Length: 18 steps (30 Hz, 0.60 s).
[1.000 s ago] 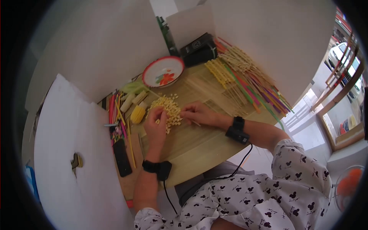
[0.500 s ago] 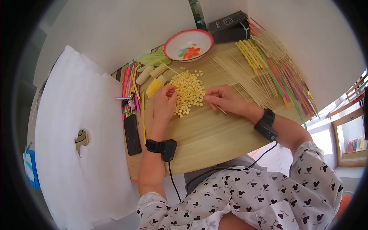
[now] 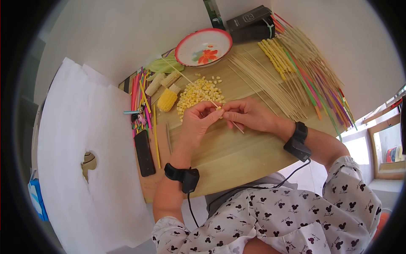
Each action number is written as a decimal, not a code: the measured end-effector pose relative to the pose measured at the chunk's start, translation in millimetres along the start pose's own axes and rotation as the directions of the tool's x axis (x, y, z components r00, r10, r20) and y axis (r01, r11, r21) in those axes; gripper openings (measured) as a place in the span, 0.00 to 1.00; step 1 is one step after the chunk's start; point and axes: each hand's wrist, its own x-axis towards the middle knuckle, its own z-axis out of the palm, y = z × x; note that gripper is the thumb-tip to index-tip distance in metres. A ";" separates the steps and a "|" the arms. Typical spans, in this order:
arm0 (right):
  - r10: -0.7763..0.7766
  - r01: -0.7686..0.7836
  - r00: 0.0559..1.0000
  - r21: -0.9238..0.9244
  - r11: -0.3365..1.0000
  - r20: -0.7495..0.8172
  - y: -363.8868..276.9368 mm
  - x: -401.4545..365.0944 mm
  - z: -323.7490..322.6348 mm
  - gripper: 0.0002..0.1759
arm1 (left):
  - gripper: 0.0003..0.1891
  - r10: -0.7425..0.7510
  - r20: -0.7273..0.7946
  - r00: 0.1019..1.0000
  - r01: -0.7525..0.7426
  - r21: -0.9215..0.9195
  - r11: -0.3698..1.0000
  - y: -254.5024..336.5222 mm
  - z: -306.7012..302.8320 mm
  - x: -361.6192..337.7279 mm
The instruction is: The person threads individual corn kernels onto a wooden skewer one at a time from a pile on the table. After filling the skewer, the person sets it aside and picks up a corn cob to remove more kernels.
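My right hand (image 3: 250, 115) is closed around a thin wooden skewer (image 3: 238, 127), whose lower end pokes out below the fingers. My left hand (image 3: 199, 122) meets it fingertip to fingertip, pinching a corn kernel (image 3: 219, 108) at the skewer. The upper end of the stick shows just above the left thumb. Whether the kernel is pierced is hard to tell. Right behind both hands lies a pile of loose yellow corn kernels (image 3: 197, 94). A partly stripped corn cob (image 3: 167, 100) rests left of the pile, beside bare cob pieces (image 3: 154, 84).
At the back stands a red-rimmed enamel bowl (image 3: 182, 57) near a black box (image 3: 249, 27). Bare skewers (image 3: 262, 80) and several corn-loaded skewers (image 3: 275, 57) lie to the right, with coloured sticks (image 3: 325, 99) beyond. A phone (image 3: 144, 153) and green husk (image 3: 163, 65) are on the left.
My left hand has moved from the kernel pile rightward to my right hand. Their fingertips now meet at the skewer, with a kernel between them. The view has shifted slightly.
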 end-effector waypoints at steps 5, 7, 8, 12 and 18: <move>0.020 -0.019 0.999 -0.024 1.000 0.027 2.1 0.7 -3.5 0.12 | 0.07 -0.089 0.042 0.995 0.093 -0.113 0.989 -2.9 -2.4 1.5; 0.023 -0.022 0.999 -0.041 0.999 0.034 0.2 -0.3 -2.1 0.12 | 0.07 -0.085 0.051 0.995 0.093 -0.179 0.979 -4.6 -1.4 1.4; 0.022 -0.020 0.999 -0.042 0.999 0.037 1.0 -0.2 -2.7 0.12 | 0.06 -0.080 0.064 0.995 0.094 -0.243 0.966 -5.4 -1.3 2.4; 0.032 -0.030 0.998 -0.044 0.999 0.052 4.7 -0.5 -0.1 0.11 | 0.05 -0.031 -0.045 0.998 0.017 -0.280 0.960 -4.7 -13.1 7.0; 0.081 -0.080 0.995 -0.017 0.997 0.050 0.5 -4.3 0.3 0.09 | 0.07 -0.011 -0.074 0.997 -0.008 -0.257 0.966 -5.2 -17.1 8.8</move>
